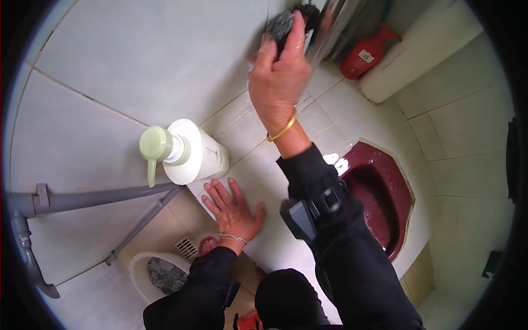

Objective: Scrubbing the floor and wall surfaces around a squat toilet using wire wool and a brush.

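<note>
My right hand (281, 77) reaches up to the wall at the top, its fingers closed around a dark grey scouring pad (279, 26) that looks like steel wool. The pad is near the metal-edged corner, and it is partly hidden by my fingers and slightly blurred. My left hand (234, 214) lies flat with its fingers spread on the white tiled ledge (272, 236), holding nothing. Just beyond its fingertips stands a white pump bottle (206, 157) with a pale green pump head, close to the tiled wall (137, 66).
A dark red squat toilet (379, 203) is set into the ledge on the right. Far right, a red bottle (366, 52) stands beside a thick white pipe (423, 49). Grey pipes (99, 199) run along the left wall. Below are a bin (144, 275) and a floor drain (186, 247).
</note>
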`<control>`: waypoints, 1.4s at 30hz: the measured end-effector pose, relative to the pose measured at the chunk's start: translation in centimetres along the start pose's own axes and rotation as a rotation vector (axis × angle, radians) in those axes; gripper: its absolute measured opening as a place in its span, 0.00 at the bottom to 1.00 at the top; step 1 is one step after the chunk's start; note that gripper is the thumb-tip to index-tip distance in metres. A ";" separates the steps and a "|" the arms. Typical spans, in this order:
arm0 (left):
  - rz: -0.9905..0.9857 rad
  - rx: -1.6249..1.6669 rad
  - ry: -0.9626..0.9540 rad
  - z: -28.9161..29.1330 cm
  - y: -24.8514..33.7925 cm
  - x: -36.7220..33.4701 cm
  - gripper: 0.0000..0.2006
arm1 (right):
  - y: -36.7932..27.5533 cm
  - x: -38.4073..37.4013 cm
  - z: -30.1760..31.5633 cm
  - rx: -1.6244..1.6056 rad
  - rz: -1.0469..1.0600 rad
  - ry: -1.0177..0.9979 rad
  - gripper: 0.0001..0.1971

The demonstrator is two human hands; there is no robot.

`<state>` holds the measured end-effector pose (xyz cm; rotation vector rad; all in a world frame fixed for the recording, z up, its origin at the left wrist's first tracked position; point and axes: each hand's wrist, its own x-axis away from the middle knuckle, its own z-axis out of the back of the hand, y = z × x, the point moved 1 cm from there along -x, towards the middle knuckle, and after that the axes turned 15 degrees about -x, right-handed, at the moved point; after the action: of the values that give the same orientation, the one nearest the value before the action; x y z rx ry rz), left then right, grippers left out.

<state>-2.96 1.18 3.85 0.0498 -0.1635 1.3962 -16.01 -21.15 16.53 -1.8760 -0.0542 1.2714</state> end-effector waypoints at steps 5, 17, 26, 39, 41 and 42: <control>-0.026 0.022 0.088 -0.1 1.1 -0.4 0.47 | 8.7 9.9 3.8 0.351 -0.335 -0.106 0.22; 0.000 -0.011 0.038 -0.6 -0.5 0.3 0.47 | 0.4 -1.5 0.4 0.189 0.045 0.017 0.17; 0.027 0.002 0.066 -0.8 -0.5 0.3 0.48 | 5.8 12.5 2.9 0.381 -0.474 -0.498 0.12; -0.009 0.020 0.076 -0.3 0.2 -0.1 0.47 | 9.5 9.5 4.7 0.602 -0.287 -0.675 0.09; -0.013 0.032 0.082 -0.5 0.3 -0.2 0.47 | 8.4 10.7 5.1 0.553 -0.378 -0.601 0.09; -0.006 0.021 0.075 -0.8 0.1 -0.4 0.46 | 7.2 11.9 5.4 0.553 -0.373 -0.599 0.09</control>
<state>-3.09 0.93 2.96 0.0154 -0.0856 1.3916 -17.31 -16.96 2.27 -0.9284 -0.3198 1.3634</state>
